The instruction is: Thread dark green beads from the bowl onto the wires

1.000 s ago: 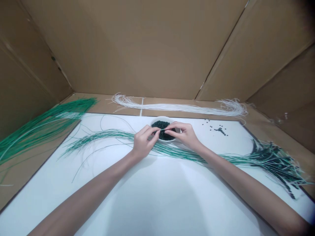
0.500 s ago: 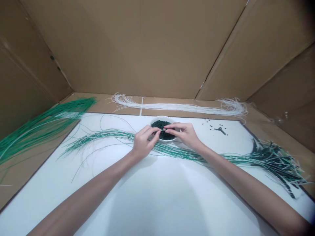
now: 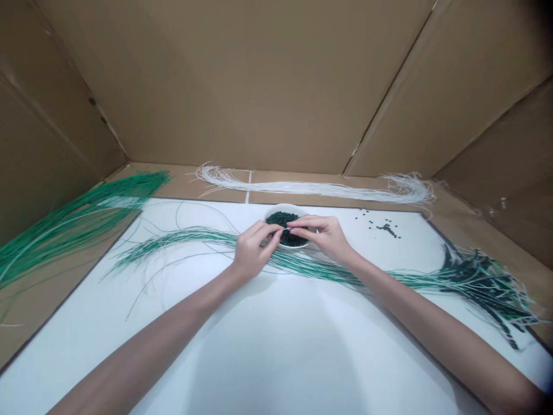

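Observation:
Over a white bowl (image 3: 298,208) of dark green beads (image 3: 280,219), my two hands meet almost fingertip to fingertip. A thin white strand (image 3: 286,229) bridges the small gap between them. Thumb and index finger of my left hand (image 3: 253,246) are pinched on one part of it. My right hand (image 3: 329,236) pinches it from the other side; whether a bead sits in those fingertips is too small to tell. Just below the bowl a bundle of green strands (image 3: 306,268) runs under both wrists. Its right end (image 3: 479,276) is thick with dark beads and pale tips.
Loose dark beads (image 3: 386,229) lie scattered on the white board (image 3: 276,357), right of the bowl. A bundle of white strands (image 3: 302,187) stretches along the back. More green strands (image 3: 95,216) lie at the left. Cardboard walls (image 3: 242,80) enclose the back and sides.
Almost nothing differs. Both hands keep their pinch over the bowl, with only a tiny shift at the fingertips.

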Demonstrator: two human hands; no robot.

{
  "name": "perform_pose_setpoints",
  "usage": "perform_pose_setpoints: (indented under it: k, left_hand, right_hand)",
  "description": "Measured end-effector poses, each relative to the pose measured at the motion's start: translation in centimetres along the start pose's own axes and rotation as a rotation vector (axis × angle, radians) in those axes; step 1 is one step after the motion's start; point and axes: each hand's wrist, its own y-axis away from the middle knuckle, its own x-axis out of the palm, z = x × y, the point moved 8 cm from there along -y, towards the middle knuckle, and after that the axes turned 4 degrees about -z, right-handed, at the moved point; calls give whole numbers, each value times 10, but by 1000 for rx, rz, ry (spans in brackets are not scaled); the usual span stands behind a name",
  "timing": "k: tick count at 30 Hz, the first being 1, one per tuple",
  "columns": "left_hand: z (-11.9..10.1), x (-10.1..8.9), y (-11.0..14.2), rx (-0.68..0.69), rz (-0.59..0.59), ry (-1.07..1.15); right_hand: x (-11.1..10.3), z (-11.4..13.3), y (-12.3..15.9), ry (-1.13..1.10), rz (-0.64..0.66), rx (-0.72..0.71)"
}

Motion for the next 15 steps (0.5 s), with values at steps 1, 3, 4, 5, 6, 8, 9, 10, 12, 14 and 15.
perform_pose_setpoints:
  k: [1,3,4,5,6,8,9,10,12,14,15]
  left_hand:
    - [0,0,0,-2,0,0]
    - [1,1,0,-8,2,-2]
    - [2,1,0,-9,2,-3]
    - [2,1,0,-8,0,-4]
    - [1,1,0,-5,-1,-5]
    - [0,0,0,5,-5,-6]
    - [0,0,0,9,-5,-7]
    - [0,0,0,13,-3,-8]
    - [0,1,0,14,2,-9]
    - [0,1,1,10,5,-9]
    - [0,1,1,11,5,-9]
  right_hand:
    - [0,0,0,-3,2,-1]
    - [0,1,0,-8,5,-5]
    - [0,1,-1,-9,6,-6]
    - [0,1,-1,-9,7,-8]
    - [0,1,-1,-8,6,-10]
    - [0,1,-1,-2,6,-13]
    - [0,1,-1,2,5,-16]
    - [0,1,-1,6,6,-19]
    - [0,2,-1,12,8,-24]
    - [0,3,-1,17,10,-28]
    - [0,3,-1,19,9,-27]
